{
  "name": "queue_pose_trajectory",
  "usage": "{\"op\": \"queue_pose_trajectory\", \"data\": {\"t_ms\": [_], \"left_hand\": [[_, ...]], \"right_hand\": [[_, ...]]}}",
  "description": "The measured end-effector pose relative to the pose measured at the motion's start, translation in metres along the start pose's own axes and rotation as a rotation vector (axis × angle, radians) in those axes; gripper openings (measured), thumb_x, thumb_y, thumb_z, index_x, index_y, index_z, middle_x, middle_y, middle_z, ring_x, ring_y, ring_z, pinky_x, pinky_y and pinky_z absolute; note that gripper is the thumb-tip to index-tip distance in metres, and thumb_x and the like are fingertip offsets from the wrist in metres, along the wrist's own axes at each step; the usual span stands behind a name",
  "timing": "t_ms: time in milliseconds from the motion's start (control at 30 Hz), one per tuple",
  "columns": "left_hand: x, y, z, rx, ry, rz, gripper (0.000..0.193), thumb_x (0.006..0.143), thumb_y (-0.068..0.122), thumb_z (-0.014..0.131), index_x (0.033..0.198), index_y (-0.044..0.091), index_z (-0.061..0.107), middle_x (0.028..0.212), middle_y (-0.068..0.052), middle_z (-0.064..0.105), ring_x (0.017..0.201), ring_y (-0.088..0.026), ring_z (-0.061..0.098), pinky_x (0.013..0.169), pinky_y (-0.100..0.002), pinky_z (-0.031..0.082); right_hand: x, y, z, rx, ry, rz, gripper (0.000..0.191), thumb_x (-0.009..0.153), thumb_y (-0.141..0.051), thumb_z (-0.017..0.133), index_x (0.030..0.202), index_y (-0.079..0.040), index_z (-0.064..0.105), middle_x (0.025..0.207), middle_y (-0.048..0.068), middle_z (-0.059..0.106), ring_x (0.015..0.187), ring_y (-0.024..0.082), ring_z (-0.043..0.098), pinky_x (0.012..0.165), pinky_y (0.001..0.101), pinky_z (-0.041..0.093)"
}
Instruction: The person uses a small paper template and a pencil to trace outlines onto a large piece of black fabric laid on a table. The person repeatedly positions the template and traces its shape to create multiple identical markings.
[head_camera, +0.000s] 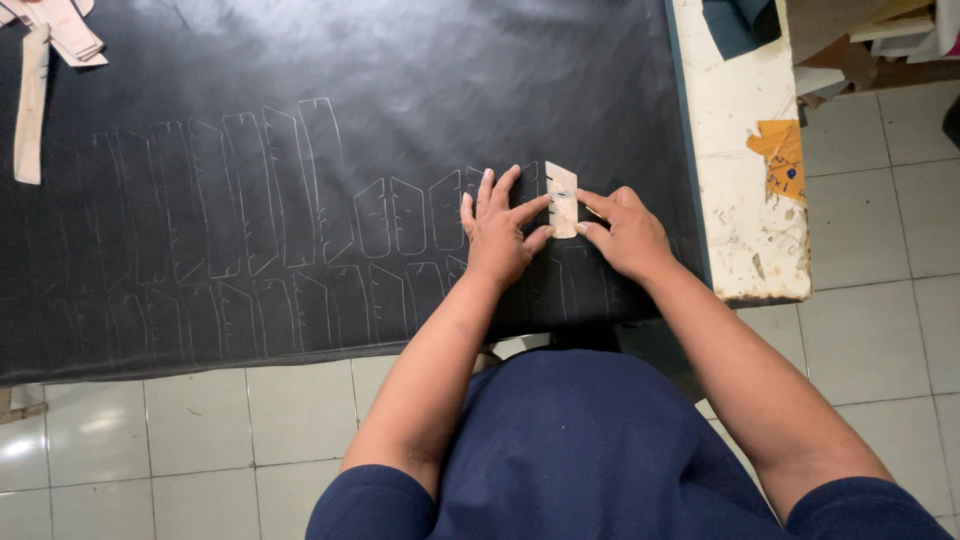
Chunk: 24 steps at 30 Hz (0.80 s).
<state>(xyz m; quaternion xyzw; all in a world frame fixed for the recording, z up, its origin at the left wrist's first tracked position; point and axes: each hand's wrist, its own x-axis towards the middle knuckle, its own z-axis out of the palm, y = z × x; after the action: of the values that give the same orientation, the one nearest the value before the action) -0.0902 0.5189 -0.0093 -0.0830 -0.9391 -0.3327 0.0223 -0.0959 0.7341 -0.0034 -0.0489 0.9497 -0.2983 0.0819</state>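
Note:
A small tan cardboard template (561, 199) lies flat on a large black leather sheet (380, 80). My left hand (499, 235) presses it down with spread fingers, the index finger and thumb touching its left edge. My right hand (625, 231) sits at its right edge, fingers pinched around a thin marking tool that is mostly hidden. Several pale outlines (270, 190) of the same and longer shapes are drawn in rows across the sheet to the left.
Tan pattern strips (35, 90) lie at the sheet's far left corner. A worn white table edge (745, 170) with an orange scrap (780, 155) shows on the right. Tiled floor (200, 430) lies below and to the right.

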Motion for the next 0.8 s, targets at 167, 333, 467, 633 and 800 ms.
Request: {"op": "queue_pose_trajectory", "data": {"t_ms": [167, 333, 467, 633, 800], "left_hand": [[0.0, 0.004, 0.003, 0.098, -0.004, 0.028, 0.041, 0.077, 0.029, 0.08, 0.118, 0.031, 0.075, 0.156, -0.004, 0.042, 0.149, -0.034, 0.028, 0.117, -0.062, 0.013], [-0.001, 0.012, 0.022, 0.283, -0.254, 0.247, 0.026, 0.102, 0.017, 0.059, 0.126, 0.022, 0.067, 0.143, 0.002, 0.066, 0.12, -0.026, 0.068, 0.093, -0.043, 0.055], [-0.014, 0.032, 0.047, 0.243, -0.269, 0.019, 0.044, 0.108, 0.034, 0.048, 0.142, 0.007, 0.05, 0.085, -0.021, 0.073, 0.074, -0.04, 0.072, 0.069, -0.052, 0.057], [-0.031, 0.031, 0.061, 0.255, -0.288, 0.088, 0.067, 0.102, 0.023, 0.045, 0.154, -0.014, 0.026, 0.07, -0.024, 0.07, 0.062, -0.04, 0.071, 0.06, -0.052, 0.057], [-0.03, 0.021, 0.082, 0.124, -0.238, 0.104, 0.049, 0.097, 0.014, 0.048, 0.137, -0.011, 0.037, 0.073, -0.024, 0.07, 0.063, -0.041, 0.071, 0.059, -0.052, 0.055]], "right_hand": [[0.0, 0.004, 0.002, -0.004, 0.009, -0.024, 0.047, 0.089, -0.032, 0.074, 0.136, -0.028, 0.067, 0.101, 0.007, 0.058, 0.094, 0.026, 0.064, 0.081, 0.0402, 0.052], [0.002, 0.005, 0.003, 0.013, 0.027, -0.077, 0.046, 0.089, -0.03, 0.074, 0.134, -0.023, 0.069, 0.099, 0.01, 0.06, 0.092, 0.029, 0.064, 0.081, 0.0406, 0.052], [0.01, -0.006, -0.011, 0.114, 0.157, -0.204, 0.021, 0.099, -0.028, 0.069, 0.113, -0.013, 0.073, 0.098, 0.011, 0.063, 0.093, 0.029, 0.065, 0.083, 0.039, 0.053], [0.01, -0.04, -0.028, 0.117, 0.246, -0.324, 0.02, 0.101, -0.025, 0.068, 0.103, -0.007, 0.076, 0.092, 0.012, 0.065, 0.086, 0.03, 0.066, 0.076, 0.0404, 0.052], [0.016, -0.062, -0.032, 0.087, -0.017, -0.366, 0.024, 0.099, -0.026, 0.064, 0.102, -0.005, 0.073, 0.097, 0.012, 0.072, 0.088, 0.033, 0.069, 0.076, 0.0412, 0.053]]}}
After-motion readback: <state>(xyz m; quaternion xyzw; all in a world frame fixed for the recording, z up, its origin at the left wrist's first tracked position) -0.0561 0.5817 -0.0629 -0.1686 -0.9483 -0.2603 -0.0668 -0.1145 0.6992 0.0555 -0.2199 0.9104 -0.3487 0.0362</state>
